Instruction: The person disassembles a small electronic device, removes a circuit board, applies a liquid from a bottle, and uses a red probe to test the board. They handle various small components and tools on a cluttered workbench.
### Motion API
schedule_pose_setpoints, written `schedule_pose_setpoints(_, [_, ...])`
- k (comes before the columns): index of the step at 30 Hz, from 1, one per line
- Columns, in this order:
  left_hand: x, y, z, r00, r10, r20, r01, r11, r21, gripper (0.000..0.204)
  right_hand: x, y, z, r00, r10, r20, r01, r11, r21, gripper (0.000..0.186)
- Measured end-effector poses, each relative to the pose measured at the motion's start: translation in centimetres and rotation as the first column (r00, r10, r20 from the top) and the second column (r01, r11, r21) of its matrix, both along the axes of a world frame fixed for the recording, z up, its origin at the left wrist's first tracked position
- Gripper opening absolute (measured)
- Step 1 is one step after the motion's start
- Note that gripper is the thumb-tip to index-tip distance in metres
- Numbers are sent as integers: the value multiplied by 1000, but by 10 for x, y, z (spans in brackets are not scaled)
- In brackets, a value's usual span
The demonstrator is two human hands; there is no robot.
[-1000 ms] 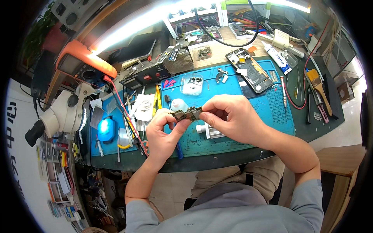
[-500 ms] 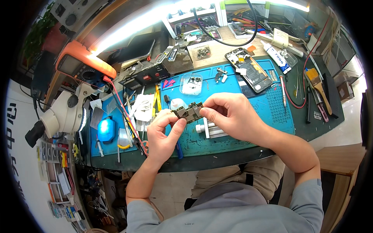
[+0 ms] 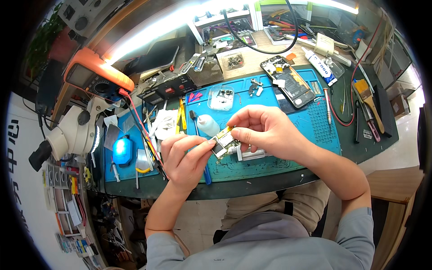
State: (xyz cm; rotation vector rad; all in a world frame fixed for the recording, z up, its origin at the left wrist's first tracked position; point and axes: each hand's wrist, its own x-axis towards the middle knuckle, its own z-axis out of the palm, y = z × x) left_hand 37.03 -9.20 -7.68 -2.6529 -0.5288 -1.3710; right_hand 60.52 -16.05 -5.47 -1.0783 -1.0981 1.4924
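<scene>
A small phone circuit board (image 3: 223, 143) is held above the blue work mat (image 3: 288, 164), tilted, with silver shields and a dark patch facing up. My left hand (image 3: 185, 159) pinches its left edge between thumb and fingertips. The upper right edge is gripped by my right hand (image 3: 265, 132), thumb on top and fingers partly hidden beneath. Just under the board and right hand lies a metal clamp-like holder (image 3: 253, 154), partly covered. Behind the board stands a whitish squeeze bottle (image 3: 208, 125), with a black-headed brush (image 3: 193, 115) to its left.
An opened phone (image 3: 294, 85) lies at the back right, near a white and blue tube (image 3: 320, 67). A clear tray (image 3: 221, 97) of small parts sits behind the bottle. To the left are an orange multimeter (image 3: 99, 74), a microscope (image 3: 72, 130) and a glowing blue device (image 3: 123, 150).
The circuit board has been turned over and tilted, now showing its brighter silver side. Both hands shifted their grip; the left moved slightly left and uncovered more of the bottle.
</scene>
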Motion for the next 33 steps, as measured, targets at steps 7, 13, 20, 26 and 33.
schedule_pose_setpoints(7, [0,-1,1,996,34,-79,-24,992,124,34,3,1,1,999,28,-19,-28,1000,-1,32])
schedule_pose_setpoints(13, [-5,-2,0,997,-48,-66,56,991,122,27,4,1,-2,997,58,-59,-58,998,-2,34])
schedule_pose_setpoints(20, [-7,6,-10,991,29,131,-11,990,-137,20,1,-1,0,1000,-23,-10,24,995,95,33])
schedule_pose_setpoints(26, [-8,-6,1,985,-8,-174,9,1000,7,63,0,-2,2,1000,2,-5,-1,998,67,32])
schedule_pose_setpoints(33, [2,-13,2,957,68,-280,-63,998,27,68,0,-2,2,1000,-7,-21,8,999,45,32])
